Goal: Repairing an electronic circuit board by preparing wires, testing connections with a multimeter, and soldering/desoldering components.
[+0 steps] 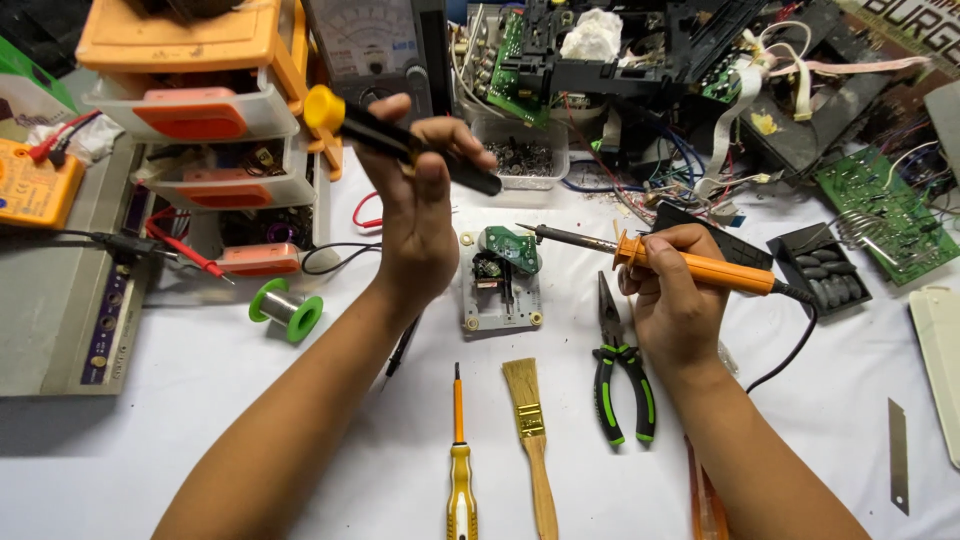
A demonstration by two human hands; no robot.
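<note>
White cloth covers the cluttered bench I am looking down on. My left hand (pixel 420 215) is raised and closed around a black desoldering pump (pixel 400 140) with a yellow plunger. My right hand (pixel 672 300) grips an orange soldering iron (pixel 690 268), tip pointing at the small green circuit board (pixel 510 248) on its grey mount between my hands. Green-handled pliers (pixel 620 370), a brush (pixel 530 430) and a yellow screwdriver (pixel 460 470) lie nearer me.

White-covered bench (pixel 200 440) — pliers (pixel 620 375), brush (pixel 530 440), screwdriver (pixel 460 460), solder spool (pixel 287 310), perhaps a blade (pixel 898 455).
</note>
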